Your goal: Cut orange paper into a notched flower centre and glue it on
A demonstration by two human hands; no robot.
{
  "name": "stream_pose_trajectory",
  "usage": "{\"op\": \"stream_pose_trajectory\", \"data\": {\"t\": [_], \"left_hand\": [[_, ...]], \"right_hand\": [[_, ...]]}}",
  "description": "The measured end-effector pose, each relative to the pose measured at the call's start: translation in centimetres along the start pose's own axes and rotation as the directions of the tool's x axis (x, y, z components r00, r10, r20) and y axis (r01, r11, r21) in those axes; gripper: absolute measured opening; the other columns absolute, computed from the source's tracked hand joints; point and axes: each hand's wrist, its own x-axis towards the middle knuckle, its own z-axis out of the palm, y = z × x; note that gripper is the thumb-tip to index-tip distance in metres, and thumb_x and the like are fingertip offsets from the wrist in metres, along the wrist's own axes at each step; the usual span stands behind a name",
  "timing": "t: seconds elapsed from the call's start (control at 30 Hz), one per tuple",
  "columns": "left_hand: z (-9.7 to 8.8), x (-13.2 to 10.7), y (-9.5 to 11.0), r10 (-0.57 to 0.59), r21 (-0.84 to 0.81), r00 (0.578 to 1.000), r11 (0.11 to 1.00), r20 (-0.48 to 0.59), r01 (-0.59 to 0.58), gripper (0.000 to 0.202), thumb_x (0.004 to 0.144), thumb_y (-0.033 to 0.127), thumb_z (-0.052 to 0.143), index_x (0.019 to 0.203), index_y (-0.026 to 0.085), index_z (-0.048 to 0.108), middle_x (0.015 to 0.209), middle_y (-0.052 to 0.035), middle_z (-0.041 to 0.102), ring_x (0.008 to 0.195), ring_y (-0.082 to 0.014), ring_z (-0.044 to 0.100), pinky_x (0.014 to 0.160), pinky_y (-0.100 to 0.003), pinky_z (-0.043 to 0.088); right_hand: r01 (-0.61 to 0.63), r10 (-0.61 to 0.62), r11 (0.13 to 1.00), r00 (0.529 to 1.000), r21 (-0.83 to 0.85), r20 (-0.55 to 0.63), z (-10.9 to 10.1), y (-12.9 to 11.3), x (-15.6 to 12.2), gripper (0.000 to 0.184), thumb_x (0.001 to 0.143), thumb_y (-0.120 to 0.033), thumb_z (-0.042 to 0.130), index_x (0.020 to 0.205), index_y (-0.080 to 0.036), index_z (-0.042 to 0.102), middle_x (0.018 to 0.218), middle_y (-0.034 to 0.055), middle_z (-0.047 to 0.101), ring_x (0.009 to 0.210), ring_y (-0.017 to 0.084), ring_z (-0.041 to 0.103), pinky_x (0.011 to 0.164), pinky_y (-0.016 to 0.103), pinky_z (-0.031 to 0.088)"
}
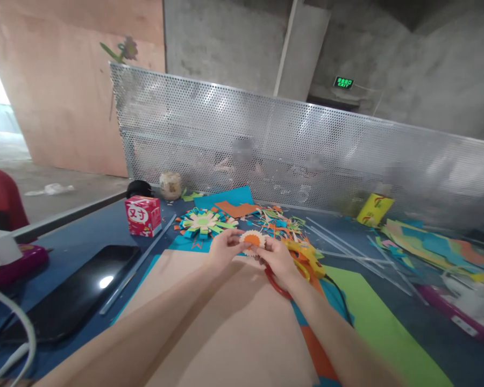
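Note:
Both of my hands pinch a small paper flower (pixel 253 240), cream petals around an orange centre, held just above the table. My left hand (pixel 225 246) grips its left edge with closed fingers. My right hand (pixel 278 257) grips its right edge the same way. Under my forearms lies a large tan sheet of paper (pixel 226 322). Just beyond my left hand rests a bigger finished paper flower (pixel 204 222) in teal, green and cream. A yellow glue gun (pixel 306 258) and red-handled scissors (pixel 275 284) lie partly hidden behind my right hand.
A red carton (pixel 143 215) and a black tablet (pixel 75 293) sit at left, with clear glue sticks (pixel 347 242) and stacked coloured paper (pixel 435 247) at right. A green sheet (pixel 383 322) lies by my right arm. A perforated metal screen (pixel 306 156) bounds the table's far side.

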Motion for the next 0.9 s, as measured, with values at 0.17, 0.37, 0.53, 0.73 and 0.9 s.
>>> {"op": "stream_pose_trajectory", "data": {"t": [0.17,0.37,0.53,0.73,0.9], "left_hand": [[-0.2,0.0,0.4,-0.012,-0.018,1.000,1.000,-0.020,0.012,0.039,0.044,0.027,0.081,0.070,0.014,0.054,0.056,0.0023,0.064,0.052,-0.0104,0.059,0.055,-0.021,0.045],[0.2,-0.4,0.9,-0.009,-0.042,1.000,0.999,-0.013,0.008,0.049,0.050,0.032,0.078,0.086,0.016,0.051,0.054,0.0047,0.064,0.053,-0.0112,0.060,0.056,-0.022,0.045],[0.3,-0.4,0.7,-0.011,-0.059,1.000,0.998,0.012,0.011,0.049,0.053,0.037,0.076,0.090,0.014,0.054,0.055,0.0030,0.064,0.048,-0.0118,0.059,0.050,-0.022,0.044],[0.0,-0.3,0.7,0.017,-0.092,0.999,0.996,-0.028,-0.020,0.045,0.049,0.032,0.079,0.078,0.016,0.049,0.050,0.0064,0.059,0.048,-0.0095,0.058,0.052,-0.020,0.045],[0.0,-0.3,0.7,0.006,-0.078,1.000,0.997,0.016,-0.005,0.047,0.049,0.035,0.078,0.080,0.016,0.048,0.050,0.0061,0.059,0.045,-0.0107,0.057,0.049,-0.022,0.045]], "right_hand": [[-0.001,0.001,1.000,1.000,0.010,-0.012,0.3,-0.4,0.0,0.025,0.060,-0.037,0.067,0.060,-0.017,0.051,0.051,-0.0032,0.055,0.048,0.010,0.049,0.046,0.022,0.036],[-0.027,0.027,1.000,1.000,-0.005,-0.016,0.6,-0.5,-0.2,0.027,0.061,-0.039,0.067,0.068,-0.016,0.054,0.053,-0.0021,0.057,0.045,0.010,0.049,0.041,0.020,0.034],[0.005,-0.005,0.999,1.000,-0.034,0.004,0.7,-0.9,-0.6,0.023,0.063,-0.038,0.065,0.062,-0.016,0.055,0.048,-0.0044,0.052,0.041,0.008,0.042,0.042,0.021,0.032],[0.007,-0.005,0.996,1.000,-0.084,0.022,0.7,-1.3,-0.9,0.020,0.063,-0.032,0.065,0.058,-0.016,0.054,0.047,-0.0042,0.053,0.041,0.007,0.043,0.042,0.019,0.033],[-0.026,0.031,0.995,0.999,-0.097,0.044,1.0,-0.5,-0.4,0.022,0.065,-0.038,0.062,0.066,-0.017,0.055,0.055,-0.0005,0.060,0.044,0.011,0.052,0.040,0.021,0.038]]}}
